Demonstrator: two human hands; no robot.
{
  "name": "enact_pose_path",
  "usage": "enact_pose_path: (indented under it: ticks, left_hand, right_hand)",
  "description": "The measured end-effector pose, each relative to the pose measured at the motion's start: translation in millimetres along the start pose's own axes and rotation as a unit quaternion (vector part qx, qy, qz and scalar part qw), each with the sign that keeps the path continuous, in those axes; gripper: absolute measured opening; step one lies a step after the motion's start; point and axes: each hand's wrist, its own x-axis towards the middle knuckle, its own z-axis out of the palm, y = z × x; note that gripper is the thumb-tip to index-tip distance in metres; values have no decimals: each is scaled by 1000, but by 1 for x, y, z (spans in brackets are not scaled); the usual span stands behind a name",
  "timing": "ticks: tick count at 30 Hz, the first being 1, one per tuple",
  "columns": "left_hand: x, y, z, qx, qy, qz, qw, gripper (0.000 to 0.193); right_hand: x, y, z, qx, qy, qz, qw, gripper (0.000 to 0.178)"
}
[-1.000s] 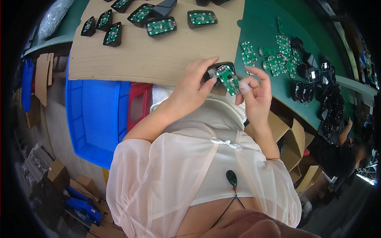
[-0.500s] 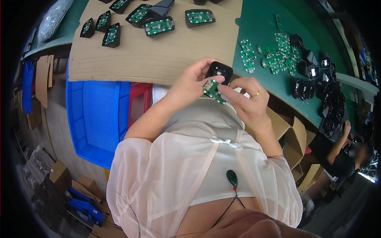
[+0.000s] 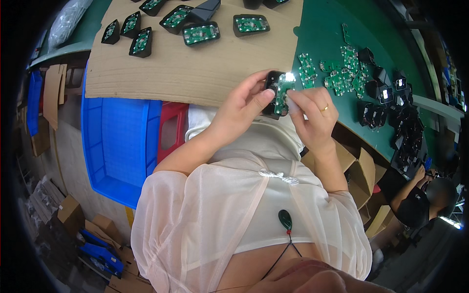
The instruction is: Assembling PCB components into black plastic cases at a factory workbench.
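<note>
My left hand (image 3: 246,100) is closed around a black plastic housing (image 3: 269,84), its thumb lying along the front. Against the housing's open face, tilted, is a green circuit board (image 3: 282,95); a bright glare covers its upper end. The thumb and fingertips of my right hand (image 3: 312,111), which wears a ring, pinch the board's right edge. Whether the board sits inside the housing or only rests on its rim I cannot tell. Both hands are just off the near right corner of a cardboard sheet (image 3: 195,73).
Several black housings with boards (image 3: 201,33) stand on the cardboard. Loose circuit boards (image 3: 339,80) and a pile of black housings (image 3: 408,127) lie on the green table (image 3: 332,14). A blue bin (image 3: 119,141) is at left, open cartons (image 3: 361,176) at right. Another person (image 3: 420,205) works at far right.
The board has moved up from below the housing onto its open face and been turned more upright. My right hand has risen slightly with it, and my left hand has turned the housing.
</note>
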Motion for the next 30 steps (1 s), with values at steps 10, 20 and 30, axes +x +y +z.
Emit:
enact_pose_path:
  ticks: [10,20,30]
  left_hand:
    - [2,-14,0,-5,13,60,998,43]
    - [3,-11,3,19,38,107,993,36]
    - [9,-12,0,75,55,118,989,31]
  right_hand:
    - [5,-8,0,-48,-55,4,997,30]
    - [-5,-14,15,183,-19,163,969,39]
    - [-6,-18,26,375,-10,305,875,49]
